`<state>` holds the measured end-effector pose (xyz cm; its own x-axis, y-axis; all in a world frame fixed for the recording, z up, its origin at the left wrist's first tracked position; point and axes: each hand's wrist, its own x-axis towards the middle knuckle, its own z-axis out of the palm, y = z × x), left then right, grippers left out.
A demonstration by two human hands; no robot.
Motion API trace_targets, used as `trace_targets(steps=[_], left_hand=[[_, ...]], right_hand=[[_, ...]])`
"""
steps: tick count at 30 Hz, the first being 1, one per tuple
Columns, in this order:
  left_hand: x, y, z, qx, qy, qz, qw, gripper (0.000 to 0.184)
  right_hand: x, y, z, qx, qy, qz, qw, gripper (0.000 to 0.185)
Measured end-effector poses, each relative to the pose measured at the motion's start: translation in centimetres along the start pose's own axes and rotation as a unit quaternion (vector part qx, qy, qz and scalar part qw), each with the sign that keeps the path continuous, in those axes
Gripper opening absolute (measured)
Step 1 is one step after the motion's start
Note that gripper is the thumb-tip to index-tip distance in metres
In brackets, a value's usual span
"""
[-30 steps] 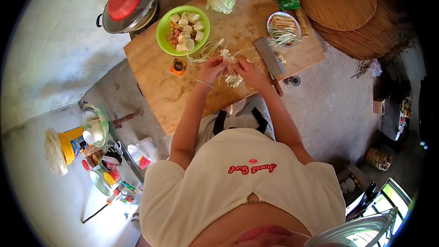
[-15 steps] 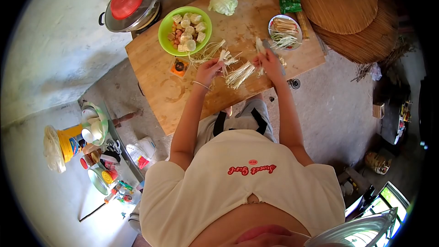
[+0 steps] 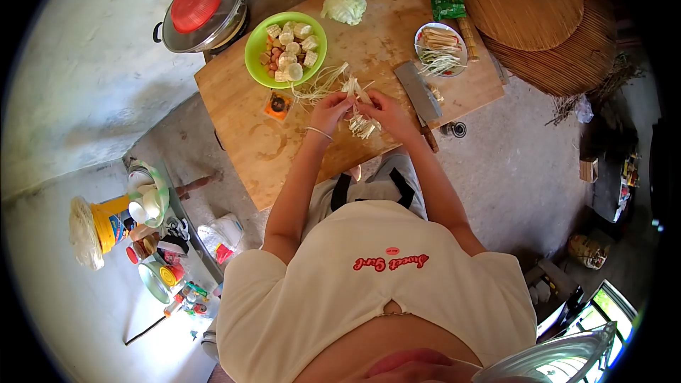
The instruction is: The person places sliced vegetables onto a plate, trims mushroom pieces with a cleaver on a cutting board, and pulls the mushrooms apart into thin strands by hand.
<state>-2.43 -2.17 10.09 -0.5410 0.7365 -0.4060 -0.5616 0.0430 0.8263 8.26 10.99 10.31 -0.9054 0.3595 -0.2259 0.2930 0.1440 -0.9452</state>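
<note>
Your cream T-shirt (image 3: 468, 291) with red lettering lies nearest. Beyond it, over the brown wooden board (image 3: 259, 167), your hands almost meet; take them as the clock's centre. Your left hand (image 3: 330, 111) is nearly closed, thumb and fingers pinching a creamy-white bundle of thin strands (image 3: 352, 86), which rises between the hands. Your right hand (image 3: 387, 111) has its fingers drawn together on the same bundle. Just below, at six o'clock, a loose cluster of similar pale strands (image 3: 364, 127) lies on the board.

Near your left hand, long pale-yellow strands (image 3: 318, 88) trail at ten o'clock, and a small square orange packet (image 3: 277, 106) sits at nine. A broad steel cleaver (image 3: 416, 90) lies between two and three, its wooden handle towards four. Further out, a round lime-green bowl (image 3: 250, 59) of pale corn chunks and reddish pieces stands at ten; a white bowl (image 3: 464, 64) of tan sticks and pale strands, at two. A pale-green leafy chunk (image 3: 344, 6) rests near twelve. Farthest, a glass-lidded pot (image 3: 233, 3) stands at ten, a red plastic basket (image 3: 196, 6) on its lid.
</note>
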Motion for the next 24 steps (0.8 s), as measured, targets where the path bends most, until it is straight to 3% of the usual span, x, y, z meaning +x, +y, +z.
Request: trace_targets(steps=[4, 7, 9, 10, 12, 13, 15, 18, 22, 24], left_hand=[[-0.2, 0.0, -0.4, 0.024, -0.016, -0.002, 1.0, 0.021], [-0.5, 0.5, -0.3, 0.033, 0.031, -0.017, 0.999, 0.023], [-0.7, 0.9, -0.6, -0.014, 0.025, -0.021, 0.999, 0.026], [-0.6, 0.8, -0.8, -0.015, 0.025, -0.02, 0.999, 0.026], [-0.6, 1.0, -0.9, -0.041, 0.03, 0.005, 0.999, 0.029], [-0.7, 1.0, -0.7, -0.041, 0.03, 0.005, 0.999, 0.029], [-0.7, 1.1, -0.2, -0.055, 0.045, -0.005, 0.998, 0.029], [0.2, -0.3, -0.7, 0.008, 0.002, -0.022, 1.0, 0.029], [0.5, -1.5, 0.0, 0.055, 0.041, 0.009, 0.998, 0.028], [0.4, -1.4, -0.1, 0.085, 0.04, 0.052, 0.994, 0.027]], right_hand=[[0.0, -0.1, -1.4, 0.003, 0.015, -0.008, 1.0, 0.027], [-0.5, -0.5, -3.8, -0.111, 0.097, -0.042, 0.988, 0.028], [-0.3, 0.4, -5.6, -0.095, 0.168, 0.045, 0.98, 0.028], [-0.2, 1.1, -6.2, -0.095, 0.168, 0.045, 0.98, 0.028], [-0.1, 1.7, -6.7, 0.053, 0.192, 0.03, 0.979, 0.027], [-0.1, 1.7, -6.4, 0.053, 0.192, 0.03, 0.979, 0.027], [-0.1, 1.5, -4.7, 0.136, 0.088, 0.097, 0.982, 0.024], [0.2, 0.7, -0.5, 0.223, 0.057, 0.08, 0.97, 0.027], [-0.3, -1.9, 0.5, 0.255, 0.027, 0.094, 0.962, 0.026], [-0.6, -2.4, 0.3, 0.198, 0.015, 0.069, 0.978, 0.026]])
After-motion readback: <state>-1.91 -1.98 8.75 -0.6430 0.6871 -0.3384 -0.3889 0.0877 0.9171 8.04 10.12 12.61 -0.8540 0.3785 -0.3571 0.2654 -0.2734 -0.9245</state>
